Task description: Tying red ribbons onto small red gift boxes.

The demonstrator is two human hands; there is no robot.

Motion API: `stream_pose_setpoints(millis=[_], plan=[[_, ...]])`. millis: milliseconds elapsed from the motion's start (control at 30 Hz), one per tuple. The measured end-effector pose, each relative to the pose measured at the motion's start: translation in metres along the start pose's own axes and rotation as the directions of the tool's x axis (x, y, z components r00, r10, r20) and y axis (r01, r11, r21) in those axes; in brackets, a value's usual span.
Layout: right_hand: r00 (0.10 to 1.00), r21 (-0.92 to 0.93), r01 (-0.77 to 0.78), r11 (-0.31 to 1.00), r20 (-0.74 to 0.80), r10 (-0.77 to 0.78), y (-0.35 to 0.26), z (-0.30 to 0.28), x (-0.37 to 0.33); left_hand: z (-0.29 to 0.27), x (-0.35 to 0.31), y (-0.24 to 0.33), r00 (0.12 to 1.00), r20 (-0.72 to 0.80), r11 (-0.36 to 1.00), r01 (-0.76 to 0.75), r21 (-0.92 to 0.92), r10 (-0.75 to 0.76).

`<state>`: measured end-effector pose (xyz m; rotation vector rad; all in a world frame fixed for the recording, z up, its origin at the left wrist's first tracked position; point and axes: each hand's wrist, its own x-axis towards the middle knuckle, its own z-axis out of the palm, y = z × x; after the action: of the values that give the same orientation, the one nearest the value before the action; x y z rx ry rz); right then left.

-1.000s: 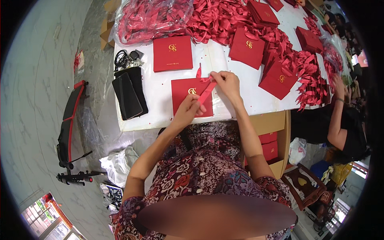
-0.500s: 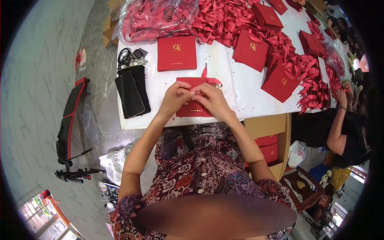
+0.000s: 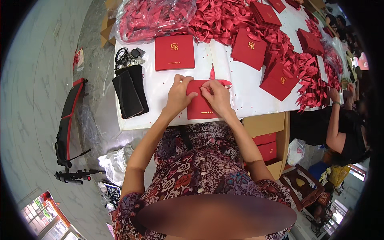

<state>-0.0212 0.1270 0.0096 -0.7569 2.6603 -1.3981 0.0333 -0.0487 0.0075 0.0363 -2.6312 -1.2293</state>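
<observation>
A flat red paper bag point(image 3: 198, 108) with gold print lies before me near the table's front edge. My left hand point(image 3: 180, 95) rests at its left edge, open, thumb spread away from the fingers over the bag. My right hand point(image 3: 218, 96) lies over the bag's right half, thumb and forefinger pinched on what looks like the red ribbon near its upper part. One loop of this ribbon point(image 3: 227, 83) sticks out past the right hand, and another end point(image 3: 212, 72) stands up beyond the top edge. The fingertips hide where the ribbon meets the bag.
Red bags point(image 3: 175, 52) are stacked just beyond. A black phone point(image 3: 129, 93) on a dark cloth and coiled cables point(image 3: 126, 58) lie left. Heaped red ribbons point(image 3: 218, 20) and more bags point(image 3: 250, 46) cover the far and right sides. Another person's arm point(image 3: 335, 120) reaches in at right, beyond an open carton point(image 3: 264, 125).
My hands have parted: the left has drawn back to the bag's left edge and opened, while the right stays pinched. The bag and ribbon appear slightly further right.
</observation>
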Motion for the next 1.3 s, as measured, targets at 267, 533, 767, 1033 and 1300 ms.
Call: stream_pose_setpoints(millis=[267, 533, 767, 1033, 1300], plan=[[0.997, 0.022, -0.004, 1.000, -0.076, 0.005, -0.003, 0.010, -0.001, -0.001, 0.005, 0.018, 0.995, -0.020, 0.987, -0.094, 0.131, 0.097], [0.960, -0.078, 0.210, 0.975, -0.175, -0.221, 0.000, 0.029, -0.009, -0.003, 0.009, 0.004, 0.997, -0.009, 0.996, -0.082, 0.017, 0.082], [0.972, 0.040, 0.190, 0.981, -0.150, -0.182, -0.003, 0.020, 0.000, -0.015, 0.013, -0.002, 0.956, 0.230, 0.950, 0.233, -0.206, -0.184], [0.985, 0.101, 0.169, 0.980, -0.040, -0.166, -0.003, 0.010, 0.002, -0.007, 0.012, -0.003, 0.975, 0.137, 0.955, 0.200, -0.218, -0.173], [0.980, 0.123, 0.199, 0.972, -0.024, -0.197, -0.005, 0.005, 0.004, -0.016, 0.019, 0.008, 0.975, 0.148, 0.978, 0.183, -0.100, -0.167]])
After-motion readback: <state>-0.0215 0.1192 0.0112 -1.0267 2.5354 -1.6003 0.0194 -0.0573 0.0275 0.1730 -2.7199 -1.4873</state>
